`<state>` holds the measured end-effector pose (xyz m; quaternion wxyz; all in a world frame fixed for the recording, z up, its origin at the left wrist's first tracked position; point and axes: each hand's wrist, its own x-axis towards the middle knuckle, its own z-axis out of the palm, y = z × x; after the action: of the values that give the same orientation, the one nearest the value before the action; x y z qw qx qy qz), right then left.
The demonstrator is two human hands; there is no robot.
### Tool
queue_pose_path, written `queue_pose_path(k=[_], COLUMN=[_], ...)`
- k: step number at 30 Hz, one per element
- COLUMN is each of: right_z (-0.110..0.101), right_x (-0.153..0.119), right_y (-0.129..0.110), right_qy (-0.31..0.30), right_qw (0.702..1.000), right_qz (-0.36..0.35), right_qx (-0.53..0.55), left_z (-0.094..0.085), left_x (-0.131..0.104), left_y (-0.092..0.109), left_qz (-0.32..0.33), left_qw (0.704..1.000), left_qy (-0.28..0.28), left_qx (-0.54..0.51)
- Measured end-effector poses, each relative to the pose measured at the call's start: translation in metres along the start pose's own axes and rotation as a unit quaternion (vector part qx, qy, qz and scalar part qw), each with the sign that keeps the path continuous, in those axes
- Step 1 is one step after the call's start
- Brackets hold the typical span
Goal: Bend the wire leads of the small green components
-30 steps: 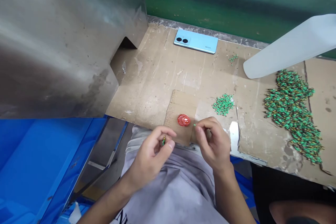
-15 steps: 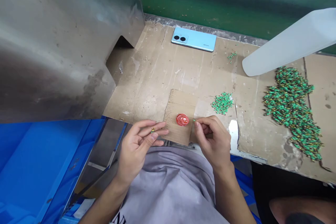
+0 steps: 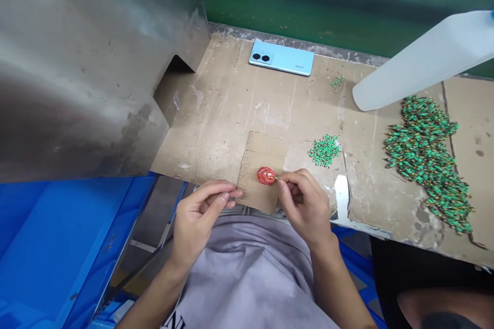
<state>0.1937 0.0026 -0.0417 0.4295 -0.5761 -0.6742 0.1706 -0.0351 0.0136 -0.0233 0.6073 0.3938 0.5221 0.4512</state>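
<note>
My right hand point(image 3: 306, 200) pinches a small green piece point(image 3: 276, 178) between thumb and forefinger. Its tip is at the right rim of a shallow round dish point(image 3: 266, 168) holding glossy red stuff. Under the dish lies a small cardboard sheet point(image 3: 264, 146). My left hand point(image 3: 204, 211) is closed left of the sheet, thumb pressed toward the fingers; whatever it holds is hidden. Beyond my right hand lies a small pile of green pieces point(image 3: 324, 150).
A large heap of green pieces with gold ends point(image 3: 424, 154) lies right. A whitish plastic container point(image 3: 417, 61) leans over the cardboard-covered table point(image 3: 216, 128). A light blue phone point(image 3: 285, 59) lies at the back. A metal housing point(image 3: 96, 61) stands left, above a blue bin point(image 3: 57, 247).
My right hand has moved left, bringing the green piece to the dish's rim. My left fingers have drawn together, and the small green and yellow piece seen there is now hidden.
</note>
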Motion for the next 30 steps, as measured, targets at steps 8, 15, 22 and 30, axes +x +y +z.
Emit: queue_pose_path(k=[8,15,22,30], right_z=[0.001,0.001,-0.005,0.001], right_x=[0.002,0.002,-0.005,-0.018], right_y=[-0.001,0.0,-0.008,-0.029], right_qy=[-0.001,-0.002,0.033,-0.045], right_qw=[1.0,1.0,0.999,0.989], right_qz=[-0.008,-0.011,-0.019,-0.092], right_qx=[-0.013,-0.019,0.004,-0.103], left_z=[0.001,0.001,0.0,-0.008], left_x=[0.003,0.002,0.003,0.002], left_y=[0.003,0.001,0.002,0.004], left_qz=[-0.041,0.014,-0.013,0.002], left_qw=[0.999,1.0,0.998,0.998], left_qy=[0.009,-0.006,0.041,0.051], left_qx=[-0.028,-0.027,-0.052,0.035])
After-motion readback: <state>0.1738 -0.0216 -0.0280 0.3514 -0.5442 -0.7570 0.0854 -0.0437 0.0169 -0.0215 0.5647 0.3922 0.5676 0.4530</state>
